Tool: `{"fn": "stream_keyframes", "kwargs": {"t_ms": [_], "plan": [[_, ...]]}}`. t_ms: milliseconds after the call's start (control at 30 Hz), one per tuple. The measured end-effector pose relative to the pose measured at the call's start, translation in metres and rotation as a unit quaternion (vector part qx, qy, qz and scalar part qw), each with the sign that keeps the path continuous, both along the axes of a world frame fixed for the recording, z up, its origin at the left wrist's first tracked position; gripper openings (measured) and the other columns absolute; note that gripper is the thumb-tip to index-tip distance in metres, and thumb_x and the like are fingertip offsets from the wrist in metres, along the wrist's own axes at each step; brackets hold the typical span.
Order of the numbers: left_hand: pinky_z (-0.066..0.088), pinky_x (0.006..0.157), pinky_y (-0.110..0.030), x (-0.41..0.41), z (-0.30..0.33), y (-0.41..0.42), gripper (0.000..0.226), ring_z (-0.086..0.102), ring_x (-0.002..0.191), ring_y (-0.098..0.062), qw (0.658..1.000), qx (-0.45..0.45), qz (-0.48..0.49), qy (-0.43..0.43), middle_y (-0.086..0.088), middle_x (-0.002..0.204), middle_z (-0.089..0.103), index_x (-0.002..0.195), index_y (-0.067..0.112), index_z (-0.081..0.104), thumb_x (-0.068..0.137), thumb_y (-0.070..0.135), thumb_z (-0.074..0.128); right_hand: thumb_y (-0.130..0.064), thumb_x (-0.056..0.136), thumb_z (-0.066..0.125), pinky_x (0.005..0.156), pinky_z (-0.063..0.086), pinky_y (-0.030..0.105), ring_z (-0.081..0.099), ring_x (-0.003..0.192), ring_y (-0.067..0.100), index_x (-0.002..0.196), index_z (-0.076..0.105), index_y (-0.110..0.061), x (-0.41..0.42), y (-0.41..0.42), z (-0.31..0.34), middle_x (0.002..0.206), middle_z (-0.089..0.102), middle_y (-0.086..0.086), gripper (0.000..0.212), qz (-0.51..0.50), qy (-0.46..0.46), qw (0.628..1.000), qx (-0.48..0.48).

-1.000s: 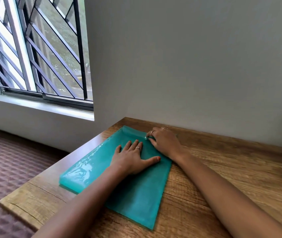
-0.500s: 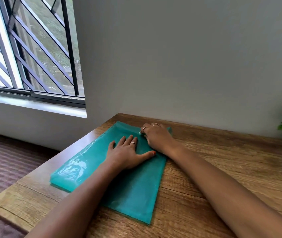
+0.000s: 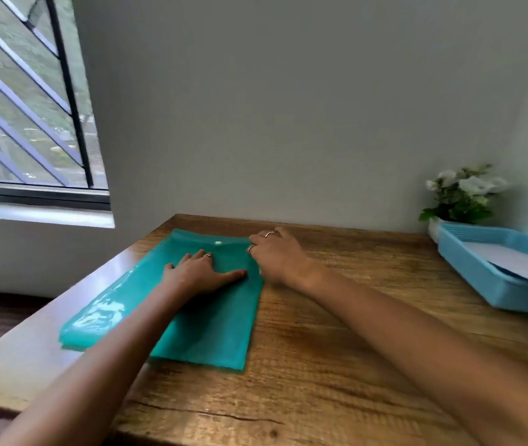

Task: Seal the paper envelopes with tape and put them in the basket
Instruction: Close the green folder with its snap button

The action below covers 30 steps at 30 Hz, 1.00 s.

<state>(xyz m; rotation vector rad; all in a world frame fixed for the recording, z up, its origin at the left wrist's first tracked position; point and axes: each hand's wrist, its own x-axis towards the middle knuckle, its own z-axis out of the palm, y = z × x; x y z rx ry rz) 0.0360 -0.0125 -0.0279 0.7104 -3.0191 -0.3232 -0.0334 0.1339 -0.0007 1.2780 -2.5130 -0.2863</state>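
A: Main item? Where?

B: Glossy teal plastic snap-button envelope folder (image 3: 191, 320); lies flat on the brown wood-grain table (image 3: 336, 365), at the table's left end, long side running away from the camera; flap end at the far side, small white snap button (image 3: 218, 243) visible on the flap.

A: Left hand?

B: Left hand (image 3: 201, 273) palm-down on the folder, just below the flap; fingers spread and flat, thumb stretched out toward the folder's right edge; ring on one finger.

A: Right hand?

B: Right hand (image 3: 277, 255) at the folder's far right corner, touching the flap's edge; fingers curled inward and bunched, two rings showing; cannot tell whether they pinch anything, fingertips are hidden under the knuckles.

A: Basket?

B: Light blue ribbed plastic tray basket (image 3: 481, 278) well to the right of the folder, at the table's right end; white paper sheet (image 3: 520, 262) lying inside it.

A: Anything else?

B: Small white pot of white flowers and green leaves (image 3: 462, 197) just behind the basket, against the grey wall (image 3: 288, 107); barred window (image 3: 24, 107) beyond the folder's left side.
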Motion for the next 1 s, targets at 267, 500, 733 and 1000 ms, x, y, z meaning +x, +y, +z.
{"fn": "stream_keyframes", "kwargs": {"t_ms": [267, 500, 733, 1000], "plan": [[0.038, 0.102, -0.050, -0.031, 0.024, 0.100, 0.076, 0.043, 0.125, -0.034, 0.987, -0.045, -0.145, 0.061, -0.015, 0.137, 0.048, 0.130, 0.009, 0.049, 0.081, 0.066, 0.050, -0.021, 0.091, 0.049, 0.084, 0.051, 0.040, 0.061, 0.101, 0.024, 0.108, 0.065, -0.016, 0.057, 0.132, 0.036, 0.110, 0.065, 0.003, 0.024, -0.110, -0.021, 0.982, -0.153], [0.038, 0.101, -0.036, -0.008, 0.030, 0.249, 0.059, 0.046, 0.124, -0.026, 0.925, 0.012, -0.352, 0.139, -0.009, 0.135, 0.053, 0.131, 0.015, 0.051, 0.086, 0.053, 0.054, -0.029, 0.092, 0.051, 0.082, 0.052, 0.037, 0.064, 0.094, 0.022, 0.105, 0.069, -0.022, 0.124, 0.249, 0.070, 0.103, 0.070, 0.004, 0.023, -0.248, -0.003, 0.926, -0.286], [0.040, 0.091, -0.030, 0.028, 0.026, 0.346, 0.067, 0.050, 0.119, -0.017, 0.864, 0.111, -0.479, 0.107, 0.000, 0.134, 0.053, 0.134, 0.025, 0.048, 0.078, 0.062, 0.058, -0.030, 0.093, 0.054, 0.070, 0.048, 0.024, 0.063, 0.093, 0.019, 0.108, 0.068, -0.022, 0.147, 0.346, 0.025, 0.110, 0.068, 0.005, 0.022, -0.409, 0.006, 0.850, -0.332], [0.053, 0.085, -0.036, 0.038, 0.003, 0.378, 0.045, 0.059, 0.095, -0.013, 0.851, 0.139, -0.483, 0.150, 0.001, 0.110, 0.063, 0.126, 0.027, 0.054, 0.083, 0.034, 0.067, -0.020, 0.094, 0.054, 0.071, 0.042, 0.025, 0.052, 0.078, 0.016, 0.116, 0.067, -0.027, 0.126, 0.373, -0.010, 0.106, 0.066, 0.007, 0.026, -0.470, -0.100, 0.828, -0.290]]}}
